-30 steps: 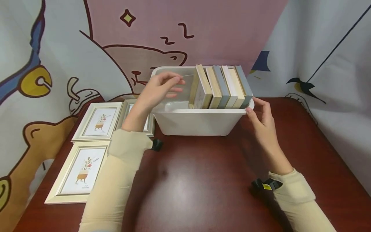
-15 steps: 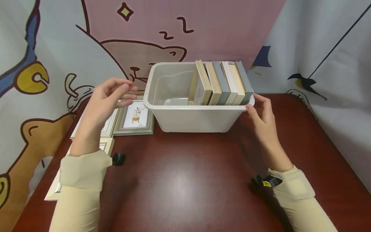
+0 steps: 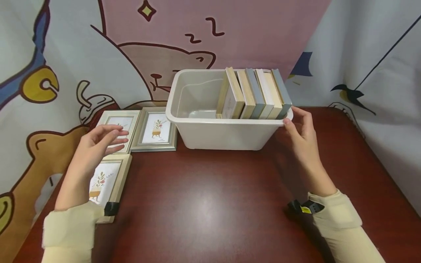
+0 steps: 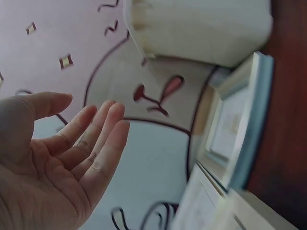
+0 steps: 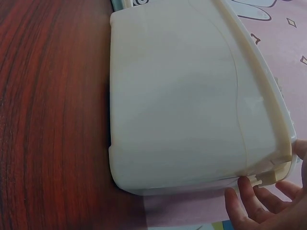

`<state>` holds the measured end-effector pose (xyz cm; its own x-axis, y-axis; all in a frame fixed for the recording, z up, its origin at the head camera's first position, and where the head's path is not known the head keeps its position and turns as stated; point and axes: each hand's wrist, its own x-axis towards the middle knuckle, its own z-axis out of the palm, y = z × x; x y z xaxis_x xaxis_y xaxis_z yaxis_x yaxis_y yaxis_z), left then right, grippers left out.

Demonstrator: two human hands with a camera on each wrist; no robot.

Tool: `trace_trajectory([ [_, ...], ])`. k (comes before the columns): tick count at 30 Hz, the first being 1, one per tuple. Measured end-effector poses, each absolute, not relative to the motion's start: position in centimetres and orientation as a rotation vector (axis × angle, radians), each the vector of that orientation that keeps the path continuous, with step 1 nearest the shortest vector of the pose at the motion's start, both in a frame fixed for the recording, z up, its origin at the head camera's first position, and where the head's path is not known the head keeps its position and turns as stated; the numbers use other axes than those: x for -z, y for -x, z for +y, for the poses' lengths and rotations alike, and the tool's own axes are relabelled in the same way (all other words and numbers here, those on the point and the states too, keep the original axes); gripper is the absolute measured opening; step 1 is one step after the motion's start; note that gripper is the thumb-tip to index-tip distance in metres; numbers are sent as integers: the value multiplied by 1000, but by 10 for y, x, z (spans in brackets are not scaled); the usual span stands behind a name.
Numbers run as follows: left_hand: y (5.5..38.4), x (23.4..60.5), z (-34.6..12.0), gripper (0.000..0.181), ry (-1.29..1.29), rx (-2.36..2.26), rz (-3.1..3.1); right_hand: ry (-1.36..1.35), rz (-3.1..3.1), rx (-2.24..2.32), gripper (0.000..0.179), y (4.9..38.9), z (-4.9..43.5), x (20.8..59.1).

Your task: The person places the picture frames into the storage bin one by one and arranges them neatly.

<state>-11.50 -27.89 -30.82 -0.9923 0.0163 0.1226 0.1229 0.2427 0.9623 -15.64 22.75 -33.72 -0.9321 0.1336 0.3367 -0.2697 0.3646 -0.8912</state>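
A cream frame (image 3: 105,179) lies flat on the surface (image 3: 204,186) beneath a person's left arm; the left hand (image 3: 93,148) hangs empty, fingers loosely parted. The right hand (image 3: 304,137) clamps its fingers on a white bin's (image 3: 220,136) end rim, a hold that should prevent sliding; frames are best lifted by their edges. Beyond, a pale frame (image 3: 123,118) and silver frame (image 3: 156,147) lie left of the bin's upright row (image 3: 253,96). Picture print is illegible; two "Z"s mark the backdrop (image 3: 263,33).

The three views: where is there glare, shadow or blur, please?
Head view: soft glare on the table, dark shadow beside the right sleeve; left wrist view: picture frames look blurred, left hand clearer; right wrist view: bin dim, table grain fairly sharp.
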Motion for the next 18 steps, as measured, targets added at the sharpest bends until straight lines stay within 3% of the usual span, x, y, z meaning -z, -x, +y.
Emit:
trace_trajectory([
  [18, 89, 388, -317, 16, -223, 2085, -2299, -111, -2304, -1544, 50, 157, 227, 340],
])
